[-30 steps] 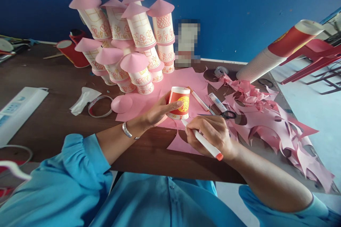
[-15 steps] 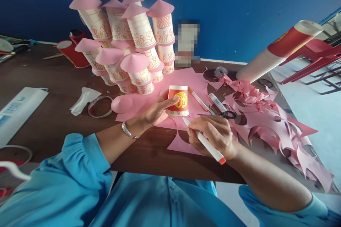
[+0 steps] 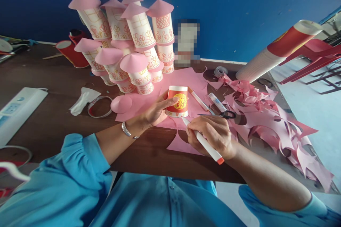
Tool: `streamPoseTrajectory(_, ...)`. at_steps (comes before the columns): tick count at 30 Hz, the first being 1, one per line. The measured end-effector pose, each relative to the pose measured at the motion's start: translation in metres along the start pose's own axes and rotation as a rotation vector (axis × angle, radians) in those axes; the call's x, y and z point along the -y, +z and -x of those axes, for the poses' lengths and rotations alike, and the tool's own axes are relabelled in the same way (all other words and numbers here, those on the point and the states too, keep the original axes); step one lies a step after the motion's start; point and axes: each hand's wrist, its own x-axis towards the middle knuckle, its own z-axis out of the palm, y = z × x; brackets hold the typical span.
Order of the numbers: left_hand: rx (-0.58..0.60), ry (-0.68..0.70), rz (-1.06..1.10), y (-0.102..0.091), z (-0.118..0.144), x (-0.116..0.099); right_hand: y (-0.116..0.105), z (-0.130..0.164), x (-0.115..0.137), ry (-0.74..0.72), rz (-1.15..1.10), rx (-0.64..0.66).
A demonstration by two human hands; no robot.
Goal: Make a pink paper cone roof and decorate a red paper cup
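Red paper cup [image 3: 178,102] gripped by left hand [image 3: 156,110]; right hand [image 3: 213,133] pinches smooth marker [image 3: 205,143]

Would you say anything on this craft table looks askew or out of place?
Yes: the tall sleeve of stacked cups at the far right leans steeply over the heaped pink paper scraps, and the back-left decorated tower tilts outward.

Deep blue wall [image 3: 239,3]; dark wooden table [image 3: 48,120]; red chairs [image 3: 319,60] right.

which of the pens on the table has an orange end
The marker held in the right hand, orange at its rear end. The two pens lying on the pink paper show none.
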Motion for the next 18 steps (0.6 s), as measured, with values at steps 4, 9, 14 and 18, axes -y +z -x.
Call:
streamPoseTrajectory(4,-0.002,0.008,-0.008,-0.0015,0.0002,0.0009,0.0000,0.0002,-0.0002,0.006,0.010,0.002)
streamPoseTrajectory(9,0.002,0.007,-0.006,-0.0017,-0.0001,0.0010,-0.0002,0.0007,-0.0003,-0.003,0.001,0.006)
streamPoseTrajectory(14,-0.009,0.002,0.003,-0.0008,-0.0007,0.0012,-0.0009,0.0005,-0.0007,0.007,0.002,0.011)
streamPoseTrajectory(18,0.002,0.004,0.007,-0.0011,-0.0013,0.0017,-0.0022,-0.0009,-0.0013,0.016,0.005,0.021)
